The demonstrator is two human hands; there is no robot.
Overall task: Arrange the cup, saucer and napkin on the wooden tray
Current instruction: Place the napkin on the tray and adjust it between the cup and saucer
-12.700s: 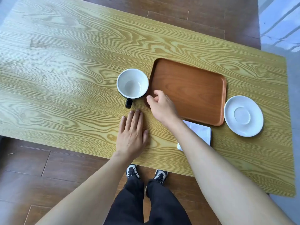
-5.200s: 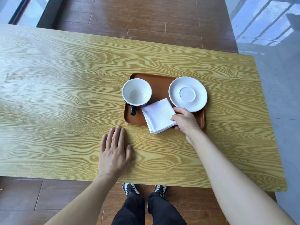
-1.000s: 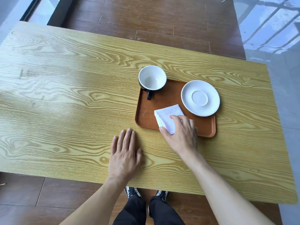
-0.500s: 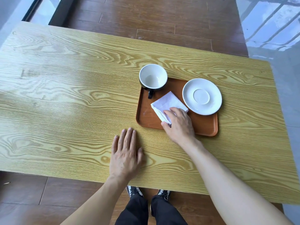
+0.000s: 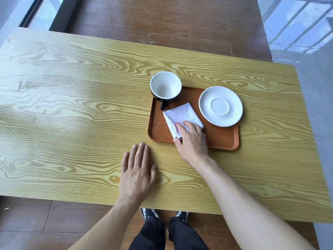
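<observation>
A brown wooden tray point(image 5: 221, 139) lies on the table, right of centre. In its far left corner stands an empty cup point(image 5: 165, 86), white inside and black outside, handle pointing toward me. A white saucer point(image 5: 220, 106) sits at the tray's far right, overlapping the rim. Between them a folded white napkin point(image 5: 181, 113) lies flat in the tray's middle. My right hand point(image 5: 191, 139) rests on the napkin's near corner, fingers pressed on the cloth. My left hand point(image 5: 137, 171) lies flat, palm down, on the table in front of the tray's left corner.
The yellow wood-grain table point(image 5: 72, 123) stretches far to the left of the tray. Dark wooden floorboards point(image 5: 171, 24) lie beyond the far edge. A pale glossy floor point(image 5: 310, 51) runs along the right side. My legs and shoes point(image 5: 167, 230) show below the near edge.
My right hand has slid the napkin farther into the tray, toward the cup handle, and uncovered most of it. The left hand, cup and saucer have stayed put.
</observation>
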